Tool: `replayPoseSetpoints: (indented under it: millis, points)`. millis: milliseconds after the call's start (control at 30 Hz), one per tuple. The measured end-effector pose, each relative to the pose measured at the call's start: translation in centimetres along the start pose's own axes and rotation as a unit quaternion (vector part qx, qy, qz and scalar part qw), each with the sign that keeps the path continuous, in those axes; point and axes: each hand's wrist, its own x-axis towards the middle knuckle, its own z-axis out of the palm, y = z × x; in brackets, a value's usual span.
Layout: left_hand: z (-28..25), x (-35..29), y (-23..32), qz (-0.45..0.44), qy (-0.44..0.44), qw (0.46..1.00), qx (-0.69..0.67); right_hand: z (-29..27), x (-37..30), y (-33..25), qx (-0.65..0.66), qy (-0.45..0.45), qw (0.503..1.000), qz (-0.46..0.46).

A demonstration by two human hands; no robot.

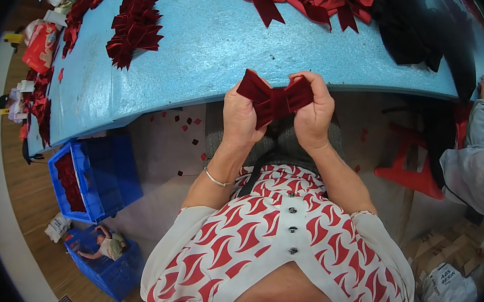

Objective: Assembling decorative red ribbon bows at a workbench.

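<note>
A dark red velvet bow (279, 103) is stretched between my two hands at the near edge of the table. My left hand (240, 113) pinches its left loop, and my right hand (314, 112) grips the right loop, thumb and fingers closed. One tail hangs down below the knot. Across the blue table (216, 45), a long row of dark red velvet bows (135, 24) lies at the far left. A heap of red ribbon bows (310, 1) is at the far middle.
Black cloth (410, 33) lies at the table's far right. Blue crates (107, 174) stand on the floor at left, one holding dark red fabric; a person (110, 246) is in or beside the lower one. Another person's grey sleeve (479, 128) and a red stool (410, 166) are at right.
</note>
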Motion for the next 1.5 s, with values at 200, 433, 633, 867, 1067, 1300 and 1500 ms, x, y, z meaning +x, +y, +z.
replayPoseSetpoints:
  millis: [200, 433, 633, 867, 1067, 1300, 1500]
  points:
    - [-0.3, -0.3, 0.6, -0.006, 0.017, 1.0, -0.023, 0.0, 0.0, -0.7, -0.054, 0.009, 0.997, -0.062]
    - [-0.1, -0.9, 0.4, 0.003, 0.041, 0.999, 0.014, -1.5, 1.3, -0.1, -0.234, -0.023, 0.942, -0.241]
    - [-0.8, -0.2, -0.5, 0.071, 0.038, 0.997, -0.002, -1.0, 0.7, 0.0, -0.172, -0.016, 0.976, -0.131]
    - [-0.6, -0.2, -0.3, 0.085, 0.015, 0.996, -0.009, -0.9, 0.9, 0.1, -0.1, -0.068, 0.988, -0.094]
    - [0.0, -0.3, -0.3, 0.093, 0.043, 0.995, -0.016, 0.7, -0.8, -0.2, 0.155, 0.016, 0.987, 0.039]
    - [-0.7, 0.3, 1.3, 0.007, -0.092, 0.996, 0.023, -1.4, 1.0, 0.6, -0.042, -0.072, 0.993, -0.089]
    - [-1.3, 0.6, 0.9, -0.06, -0.16, 0.984, 0.048, -1.2, 1.7, 0.6, -0.177, -0.033, 0.963, -0.2]
